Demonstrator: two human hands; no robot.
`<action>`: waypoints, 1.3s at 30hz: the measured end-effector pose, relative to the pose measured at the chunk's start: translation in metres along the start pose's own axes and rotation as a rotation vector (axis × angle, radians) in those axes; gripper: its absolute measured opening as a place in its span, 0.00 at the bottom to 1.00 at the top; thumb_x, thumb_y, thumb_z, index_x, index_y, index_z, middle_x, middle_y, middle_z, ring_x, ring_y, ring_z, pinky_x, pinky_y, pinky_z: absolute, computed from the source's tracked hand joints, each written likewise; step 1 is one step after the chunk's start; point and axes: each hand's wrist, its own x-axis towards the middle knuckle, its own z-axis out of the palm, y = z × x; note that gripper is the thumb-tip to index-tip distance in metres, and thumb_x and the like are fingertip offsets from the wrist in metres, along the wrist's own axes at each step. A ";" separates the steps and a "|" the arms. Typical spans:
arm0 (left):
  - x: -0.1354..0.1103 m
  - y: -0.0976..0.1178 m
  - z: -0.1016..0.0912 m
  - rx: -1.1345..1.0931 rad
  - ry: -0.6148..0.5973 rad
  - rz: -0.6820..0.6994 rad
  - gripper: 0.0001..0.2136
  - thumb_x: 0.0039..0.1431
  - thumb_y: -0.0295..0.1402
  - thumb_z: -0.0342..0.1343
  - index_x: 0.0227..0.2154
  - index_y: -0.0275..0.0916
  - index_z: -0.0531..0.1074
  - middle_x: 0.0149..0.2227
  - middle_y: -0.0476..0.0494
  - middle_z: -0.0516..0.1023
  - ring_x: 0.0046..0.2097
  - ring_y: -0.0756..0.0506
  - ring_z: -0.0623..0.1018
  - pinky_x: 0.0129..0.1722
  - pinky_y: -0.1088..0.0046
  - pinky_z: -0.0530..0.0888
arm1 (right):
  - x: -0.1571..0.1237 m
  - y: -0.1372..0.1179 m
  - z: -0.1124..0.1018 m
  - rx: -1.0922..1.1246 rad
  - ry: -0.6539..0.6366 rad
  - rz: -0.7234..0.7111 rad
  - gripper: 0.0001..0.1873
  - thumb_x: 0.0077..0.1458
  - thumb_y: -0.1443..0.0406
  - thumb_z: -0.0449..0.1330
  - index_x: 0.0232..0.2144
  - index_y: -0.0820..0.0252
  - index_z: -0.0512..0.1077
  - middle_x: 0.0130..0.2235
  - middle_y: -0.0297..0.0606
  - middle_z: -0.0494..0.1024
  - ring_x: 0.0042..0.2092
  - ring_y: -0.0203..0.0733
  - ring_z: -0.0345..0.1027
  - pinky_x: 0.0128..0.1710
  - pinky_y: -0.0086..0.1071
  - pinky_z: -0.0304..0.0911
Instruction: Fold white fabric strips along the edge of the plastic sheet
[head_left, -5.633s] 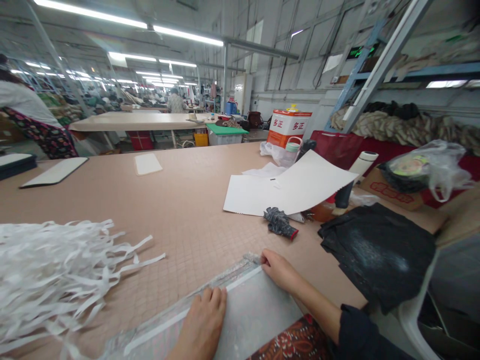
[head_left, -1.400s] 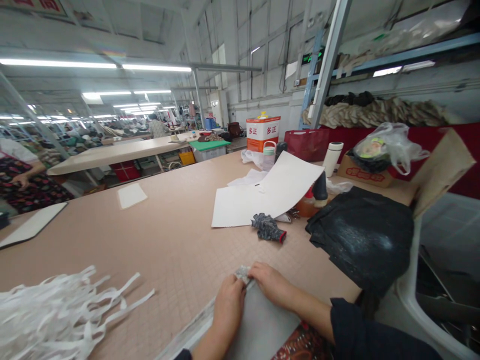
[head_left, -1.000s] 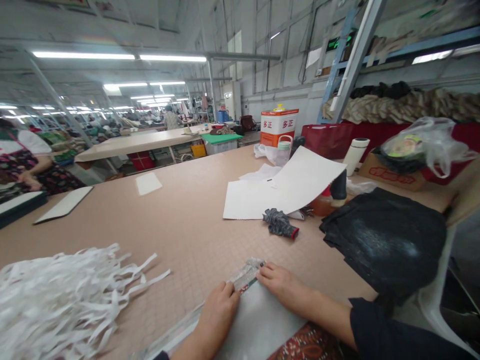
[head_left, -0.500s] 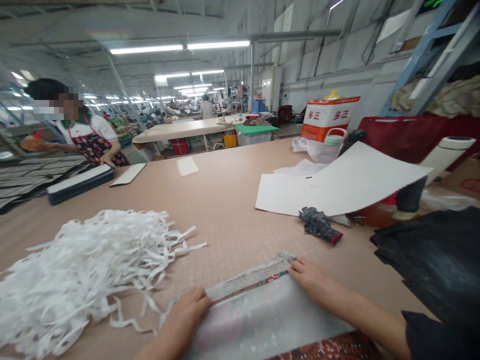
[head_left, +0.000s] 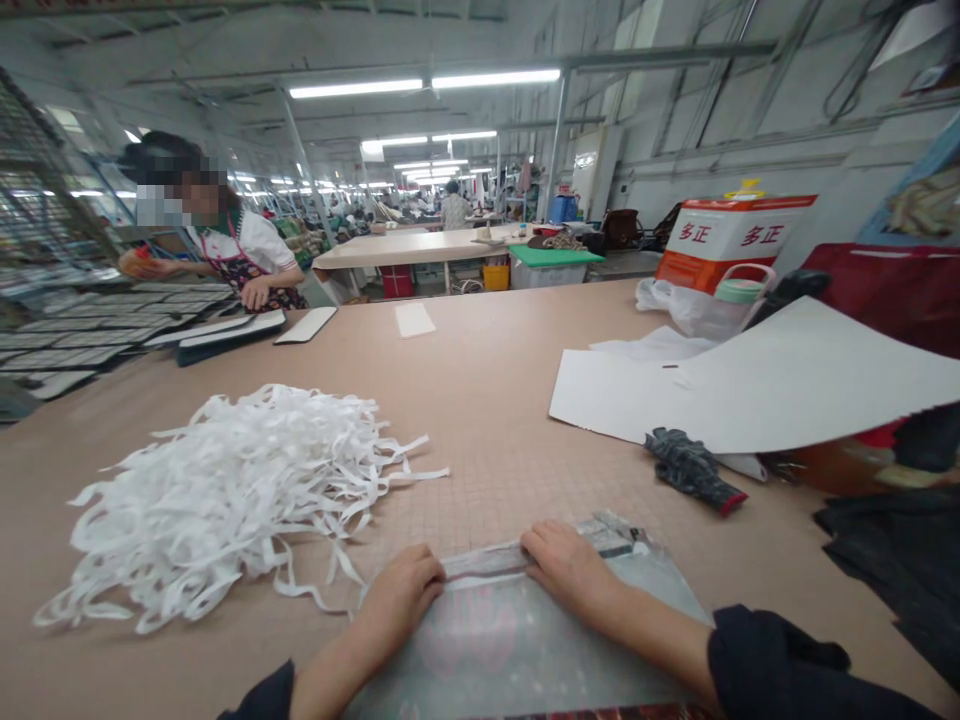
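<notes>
A grey, cloudy plastic sheet (head_left: 480, 650) lies at the table's near edge, its far edge folded into a narrow band. Faint pink marks show through it, and a strip of dark red patterned material (head_left: 637, 713) peeks out at the bottom. My left hand (head_left: 405, 590) is closed on the left part of the fold, fingers bent over it. Near the fold's middle, my right hand (head_left: 566, 570) holds the band down with its fingers curled together. The crumpled right end of the band is uncovered. Both thumbs are mostly hidden.
White strips (head_left: 240, 490) form a loose heap at left. A dark knitted glove (head_left: 694, 470) lies at right, beside a large white board (head_left: 750, 390) and black sheets (head_left: 900, 570). Across the table, a co-worker (head_left: 240, 250) stands by white-topped pads (head_left: 229, 335).
My right hand has moved left along the fold, from its right end towards the middle. My left hand stays on the left part. The view has turned slightly left.
</notes>
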 end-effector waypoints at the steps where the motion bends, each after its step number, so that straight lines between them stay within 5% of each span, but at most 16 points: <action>1: -0.001 -0.001 -0.001 -0.006 0.003 0.002 0.08 0.54 0.25 0.47 0.30 0.39 0.71 0.34 0.47 0.71 0.39 0.49 0.70 0.40 0.75 0.65 | 0.000 0.002 0.001 -0.011 0.011 -0.016 0.04 0.53 0.72 0.53 0.29 0.61 0.67 0.33 0.39 0.71 0.36 0.42 0.62 0.34 0.32 0.53; 5: -0.003 -0.006 -0.001 0.034 0.011 0.045 0.09 0.56 0.25 0.46 0.29 0.40 0.71 0.33 0.48 0.70 0.38 0.49 0.70 0.38 0.75 0.65 | 0.006 -0.003 0.001 -0.023 -0.029 -0.067 0.08 0.54 0.74 0.50 0.28 0.61 0.67 0.32 0.38 0.71 0.33 0.40 0.62 0.32 0.31 0.53; 9: -0.008 -0.011 0.009 0.242 0.087 0.178 0.08 0.59 0.26 0.46 0.30 0.40 0.70 0.32 0.48 0.70 0.36 0.48 0.69 0.34 0.74 0.64 | 0.022 -0.035 0.008 0.004 -0.039 -0.163 0.08 0.55 0.73 0.51 0.29 0.61 0.68 0.32 0.38 0.71 0.34 0.40 0.62 0.32 0.31 0.53; 15: -0.019 -0.014 0.022 0.508 0.294 0.442 0.06 0.59 0.26 0.47 0.34 0.38 0.68 0.30 0.48 0.69 0.34 0.47 0.67 0.47 0.64 0.60 | 0.026 -0.068 0.026 -0.060 0.106 -0.398 0.04 0.56 0.70 0.53 0.34 0.63 0.67 0.33 0.40 0.71 0.35 0.43 0.61 0.33 0.35 0.55; 18: -0.023 -0.017 0.021 0.536 0.323 0.422 0.05 0.59 0.25 0.48 0.35 0.37 0.68 0.31 0.49 0.69 0.34 0.48 0.66 0.51 0.62 0.56 | -0.004 -0.035 0.023 -0.105 0.083 -0.360 0.07 0.54 0.72 0.53 0.36 0.63 0.67 0.33 0.41 0.71 0.34 0.44 0.62 0.33 0.36 0.56; 23: -0.031 -0.026 0.020 0.501 0.338 0.356 0.05 0.58 0.25 0.49 0.35 0.39 0.67 0.32 0.50 0.70 0.35 0.48 0.67 0.53 0.63 0.54 | -0.076 0.064 0.011 -0.156 0.089 -0.208 0.21 0.47 0.79 0.50 0.42 0.59 0.66 0.40 0.43 0.73 0.41 0.46 0.65 0.38 0.36 0.58; 26: -0.035 -0.025 0.020 0.493 0.339 0.336 0.05 0.58 0.26 0.49 0.36 0.39 0.68 0.32 0.50 0.70 0.36 0.48 0.68 0.53 0.62 0.54 | -0.084 0.085 0.004 -0.166 0.000 -0.070 0.21 0.44 0.80 0.49 0.35 0.56 0.70 0.36 0.42 0.74 0.37 0.45 0.67 0.34 0.35 0.59; 29: -0.041 -0.021 0.021 0.498 0.367 0.300 0.07 0.59 0.26 0.47 0.38 0.39 0.68 0.34 0.48 0.72 0.38 0.47 0.69 0.52 0.62 0.57 | -0.051 0.051 -0.005 -0.194 -0.133 0.032 0.18 0.42 0.81 0.48 0.26 0.57 0.71 0.30 0.42 0.74 0.32 0.45 0.67 0.30 0.35 0.57; 35: -0.058 -0.027 0.027 0.463 0.474 0.236 0.13 0.62 0.26 0.39 0.43 0.41 0.66 0.44 0.43 0.71 0.44 0.45 0.69 0.48 0.63 0.60 | 0.043 -0.075 -0.003 0.154 -0.170 -0.246 0.14 0.52 0.75 0.48 0.33 0.59 0.71 0.35 0.38 0.73 0.37 0.41 0.66 0.34 0.30 0.57; 39: -0.066 -0.033 0.033 0.386 0.445 0.182 0.11 0.62 0.29 0.40 0.41 0.40 0.67 0.39 0.46 0.73 0.39 0.46 0.70 0.45 0.65 0.62 | 0.065 -0.112 0.021 0.167 -0.111 -0.267 0.09 0.55 0.73 0.50 0.31 0.60 0.70 0.34 0.38 0.72 0.38 0.40 0.64 0.34 0.29 0.56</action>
